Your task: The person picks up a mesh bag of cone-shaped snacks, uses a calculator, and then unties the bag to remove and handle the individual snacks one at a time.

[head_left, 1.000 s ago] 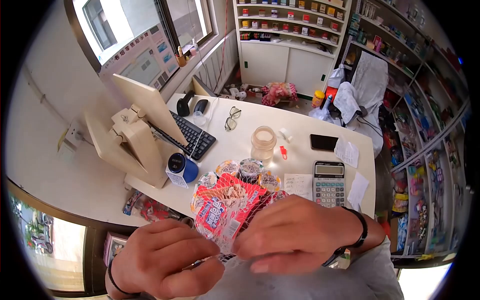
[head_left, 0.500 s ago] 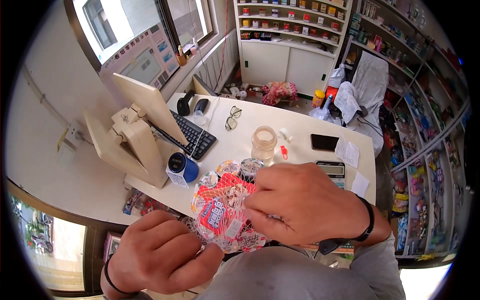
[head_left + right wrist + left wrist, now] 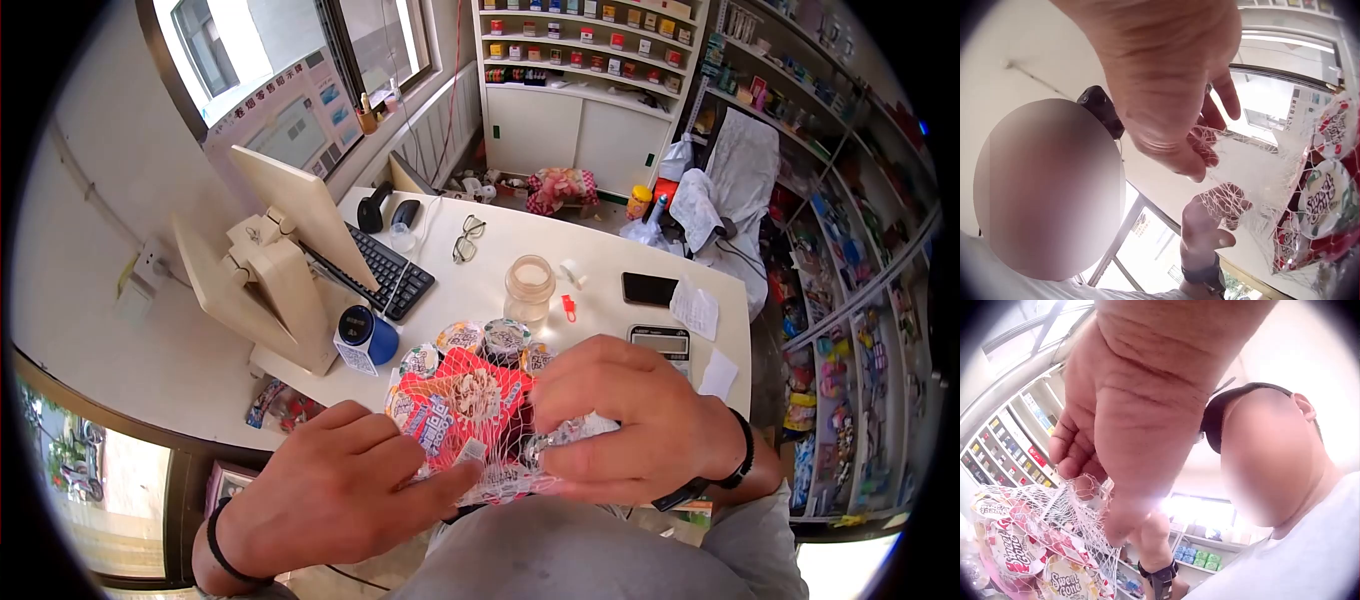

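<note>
The net bag (image 3: 475,395) is sitting at the desk's (image 3: 590,235) near edge, left hand (image 3: 335,490) and right hand (image 3: 635,425) pinching its mesh (image 3: 505,482); it is probably feeling light and floppy, bunched mesh offering safer grip than crushable cups (image 3: 505,336)

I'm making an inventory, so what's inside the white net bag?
Inside the net bag, a red packet lies among several round-lidded cups. Whatever is beneath the packet is covered, and the right hand hides part of the bag, so I can't give a full count.
</note>
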### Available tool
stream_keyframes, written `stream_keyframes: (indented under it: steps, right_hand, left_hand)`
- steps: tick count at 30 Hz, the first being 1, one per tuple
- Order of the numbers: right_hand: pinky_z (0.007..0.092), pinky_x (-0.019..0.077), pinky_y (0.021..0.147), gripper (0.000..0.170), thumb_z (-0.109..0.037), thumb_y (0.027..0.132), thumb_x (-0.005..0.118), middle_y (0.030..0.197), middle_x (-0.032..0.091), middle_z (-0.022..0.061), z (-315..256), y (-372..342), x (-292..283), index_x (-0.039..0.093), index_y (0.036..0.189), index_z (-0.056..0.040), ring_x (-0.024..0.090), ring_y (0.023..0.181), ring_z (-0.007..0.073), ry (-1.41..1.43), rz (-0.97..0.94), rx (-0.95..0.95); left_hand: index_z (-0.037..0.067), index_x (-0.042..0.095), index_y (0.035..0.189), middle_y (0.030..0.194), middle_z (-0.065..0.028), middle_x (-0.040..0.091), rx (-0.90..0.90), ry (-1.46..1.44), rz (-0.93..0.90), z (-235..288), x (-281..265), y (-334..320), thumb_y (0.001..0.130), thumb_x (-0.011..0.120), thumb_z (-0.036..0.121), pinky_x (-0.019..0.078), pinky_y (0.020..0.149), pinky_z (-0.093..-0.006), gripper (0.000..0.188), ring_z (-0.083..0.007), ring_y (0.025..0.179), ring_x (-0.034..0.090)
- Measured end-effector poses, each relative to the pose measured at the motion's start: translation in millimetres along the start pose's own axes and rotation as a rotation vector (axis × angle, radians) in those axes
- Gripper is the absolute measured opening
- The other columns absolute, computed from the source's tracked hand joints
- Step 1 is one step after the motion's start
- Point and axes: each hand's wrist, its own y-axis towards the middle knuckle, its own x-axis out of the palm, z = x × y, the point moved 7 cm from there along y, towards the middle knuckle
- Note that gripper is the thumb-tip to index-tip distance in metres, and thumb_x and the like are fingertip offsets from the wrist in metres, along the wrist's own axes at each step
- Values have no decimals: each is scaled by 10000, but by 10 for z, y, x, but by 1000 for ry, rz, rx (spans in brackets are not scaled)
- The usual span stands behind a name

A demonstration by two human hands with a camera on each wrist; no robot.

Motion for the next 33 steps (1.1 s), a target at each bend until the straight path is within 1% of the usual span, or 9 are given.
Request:
stream_keyframes:
  steps: [3, 7, 9, 12, 15, 21, 25, 30, 33]
  right_hand:
    - [434, 531, 818, 118, -70, 867, 761, 1048, 683, 57, -5, 52, 61, 647, 839, -55, 666, 962, 301, 334, -11, -61]
    - [408, 511, 714, 127, -74, 887, 754, 872, 645, 62, -15, -3, 182, 631, 858, -56, 631, 792, 296, 531, -94, -35]
    - [397, 491, 658, 136, -80, 900, 739, 787, 607, 59, -43, -45, 198, 617, 843, -60, 597, 708, 291, 526, -144, 21]
    - [386, 456, 602, 192, -135, 926, 722, 735, 562, 48, -121, -45, 213, 588, 805, -71, 552, 626, 264, 411, -180, -4]
    - [384, 458, 540, 252, -213, 957, 691, 675, 552, 55, -199, 12, 229, 578, 778, -76, 550, 540, 261, 77, -283, 67]
    - [395, 485, 438, 310, -271, 990, 648, 595, 583, 84, -115, -88, 217, 610, 772, -53, 594, 447, 270, -318, -392, 304]
    - [397, 528, 480, 303, -268, 981, 653, 674, 641, 121, 84, -238, 216, 663, 1004, 34, 664, 526, 269, -606, -485, 504]
    - [412, 546, 511, 477, -228, 970, 638, 788, 684, 157, 226, -285, 169, 575, 1352, 51, 705, 607, 299, -680, -481, 610]
    - [428, 555, 531, 476, -194, 958, 624, 798, 684, 162, 281, -303, 122, 556, 1378, 19, 716, 644, 322, -550, -380, 629]
  left_hand:
    - [155, 771, 1020, 734, -4, 519, -14, -88, -98, -57, 78, 91, 807, 807, 441, 450, 661, -354, 359, -201, 701, 574]
    - [137, 782, 1021, 746, -40, 548, -121, -25, -120, -331, 91, 89, 864, 731, 557, 442, 676, -412, 451, -252, 715, 579]
    - [91, 775, 905, 708, -95, 590, -257, -5, -174, -477, 70, 109, 935, 668, 499, 456, 682, -460, 422, -320, 711, 614]
    - [49, 738, 787, 683, -150, 639, -407, 98, -269, -687, 119, 95, 941, 671, 434, 472, 694, -492, 420, -372, 713, 652]
    - [31, 733, 780, 703, -152, 651, -556, 299, -128, -806, 55, 133, 908, 717, 416, 492, 721, -477, 406, -360, 733, 666]
    - [34, 723, 801, 817, -122, 700, -601, 502, -132, -917, 57, 90, 827, 801, 325, 514, 822, -431, 303, -310, 835, 693]
    - [126, 705, 821, 837, -65, 677, -588, 634, -244, -1019, 180, 8, 808, 719, 176, 488, 824, -377, 54, -242, 864, 674]
    - [124, 685, 908, 900, -59, 666, -506, 654, -257, -1015, 363, -71, 771, 706, 115, 469, 844, -353, 139, -220, 929, 651]
    - [93, 656, 928, 899, -76, 646, -421, 573, -236, -991, 463, -108, 785, 694, 83, 461, 902, -372, 147, -217, 968, 643]
